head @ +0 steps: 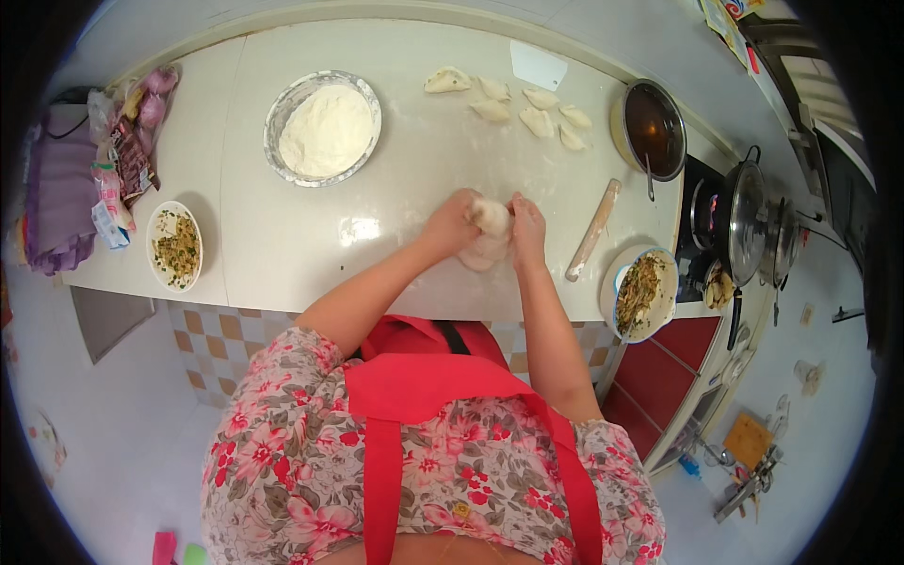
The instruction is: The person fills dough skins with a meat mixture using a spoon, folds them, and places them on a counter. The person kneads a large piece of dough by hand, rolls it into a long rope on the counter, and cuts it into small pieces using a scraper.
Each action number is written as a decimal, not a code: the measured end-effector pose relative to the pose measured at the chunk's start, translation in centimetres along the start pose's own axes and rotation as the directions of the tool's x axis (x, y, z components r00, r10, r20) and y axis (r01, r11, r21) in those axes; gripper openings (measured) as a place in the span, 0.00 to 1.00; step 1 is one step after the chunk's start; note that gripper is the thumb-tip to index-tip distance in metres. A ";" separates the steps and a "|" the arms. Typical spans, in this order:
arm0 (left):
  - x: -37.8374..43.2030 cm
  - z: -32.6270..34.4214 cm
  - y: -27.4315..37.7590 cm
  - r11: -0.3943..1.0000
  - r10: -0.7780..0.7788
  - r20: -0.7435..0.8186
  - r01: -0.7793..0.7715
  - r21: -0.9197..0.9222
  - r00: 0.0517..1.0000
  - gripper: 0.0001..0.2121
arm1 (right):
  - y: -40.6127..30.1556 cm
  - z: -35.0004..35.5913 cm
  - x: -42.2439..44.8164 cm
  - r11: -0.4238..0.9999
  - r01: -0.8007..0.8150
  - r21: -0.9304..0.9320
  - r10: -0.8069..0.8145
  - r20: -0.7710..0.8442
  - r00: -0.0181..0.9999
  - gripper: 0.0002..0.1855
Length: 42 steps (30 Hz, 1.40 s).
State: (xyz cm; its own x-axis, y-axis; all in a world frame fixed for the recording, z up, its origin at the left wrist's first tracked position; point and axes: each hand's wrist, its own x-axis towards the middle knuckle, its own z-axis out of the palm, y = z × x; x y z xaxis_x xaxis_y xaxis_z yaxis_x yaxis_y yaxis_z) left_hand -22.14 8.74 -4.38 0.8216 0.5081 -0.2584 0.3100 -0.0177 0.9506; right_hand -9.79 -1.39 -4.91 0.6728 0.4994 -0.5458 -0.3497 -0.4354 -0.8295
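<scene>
My left hand (453, 224) grips the left side of a lump of pale dough (487, 244) near the counter's front. At the dough's right side, my right hand (527, 229) has its fingers closed on the edge. A wooden rolling pin (593, 229) lies to the right of my hands. Several folded dumplings (537, 121) rest farther back, beside a white plastic scraper (538, 66). A metal bowl of flour (325, 131) stands at the back left.
A pot of dark liquid (653, 131) with a spoon is at the back right. Bowls of chopped filling stand right (644, 293) and left (174, 247). Beyond the counter's right end is a stove with a lidded pan (747, 222). Bagged food (134, 148) lies far left.
</scene>
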 end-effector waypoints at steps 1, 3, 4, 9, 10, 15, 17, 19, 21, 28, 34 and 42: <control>-0.8 0.6 -0.2 0.988 0.108 0.033 -0.111 0.105 0.994 0.15 | -0.3 0.1 0.0 0.999 0.015 -0.048 -0.017 -0.045 0.999 0.13; -3.2 1.9 -1.1 0.939 0.265 0.015 -0.262 0.222 0.964 0.14 | 1.2 1.4 -3.2 0.758 0.435 -0.486 -0.455 0.085 0.887 0.12; -4.9 2.4 -2.3 0.923 0.320 -0.052 -0.299 0.241 0.946 0.14 | 2.1 2.0 -4.9 0.500 0.584 -0.639 -0.607 0.223 0.763 0.12; -7.2 0.6 -2.5 0.909 0.388 -0.106 -0.360 0.212 0.916 0.16 | 5.0 2.5 -5.2 0.055 0.624 -0.779 -0.740 0.388 0.550 0.19; -6.6 0.9 -2.5 0.944 0.304 -0.210 -0.264 0.196 0.929 0.15 | 4.1 2.8 -3.7 0.072 0.630 -0.773 -0.703 0.409 0.582 0.19; -2.5 1.1 -4.5 0.956 -0.213 -0.445 0.091 -0.280 0.870 0.17 | -1.6 5.9 2.8 0.148 0.513 -0.846 -0.578 0.347 0.739 0.14; -1.1 -0.5 -4.3 0.892 -0.332 -0.175 0.248 -0.378 0.927 0.18 | -4.0 7.8 4.5 0.254 0.354 -0.900 -0.552 0.166 0.817 0.14; 1.3 -1.0 -2.6 0.807 -0.487 -0.262 0.314 -0.499 0.833 0.17 | -4.0 9.1 4.2 0.345 0.262 -0.901 -0.534 0.041 0.845 0.14; 2.2 -1.1 -1.7 0.795 -0.527 -0.343 0.309 -0.521 0.778 0.15 | -2.9 9.4 4.2 0.425 0.230 -0.876 -0.542 -0.042 0.839 0.13; -2.1 0.8 -1.9 0.914 0.267 -0.213 -0.176 0.365 0.940 0.14 | -2.0 2.8 -0.1 0.875 0.190 -0.446 -0.209 0.007 0.978 0.11; -5.9 1.5 -4.2 0.919 0.299 -0.302 -0.187 0.347 0.905 0.15 | 1.8 4.1 -4.2 0.063 0.696 -0.716 -0.800 0.381 0.464 0.11; -1.4 -0.5 -4.1 0.771 -0.450 -0.362 0.150 -0.619 0.817 0.18 | -4.9 8.6 4.5 0.172 0.386 -0.907 -0.374 0.302 0.877 0.13</control>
State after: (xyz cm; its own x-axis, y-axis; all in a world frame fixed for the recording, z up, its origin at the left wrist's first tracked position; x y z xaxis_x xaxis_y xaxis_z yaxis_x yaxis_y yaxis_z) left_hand -24.82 8.49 -7.87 0.3582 0.7347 -0.5762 0.0666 0.5954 0.8006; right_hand -10.62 9.48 -4.31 0.5241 0.8270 -0.2036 0.7903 -0.5613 -0.2457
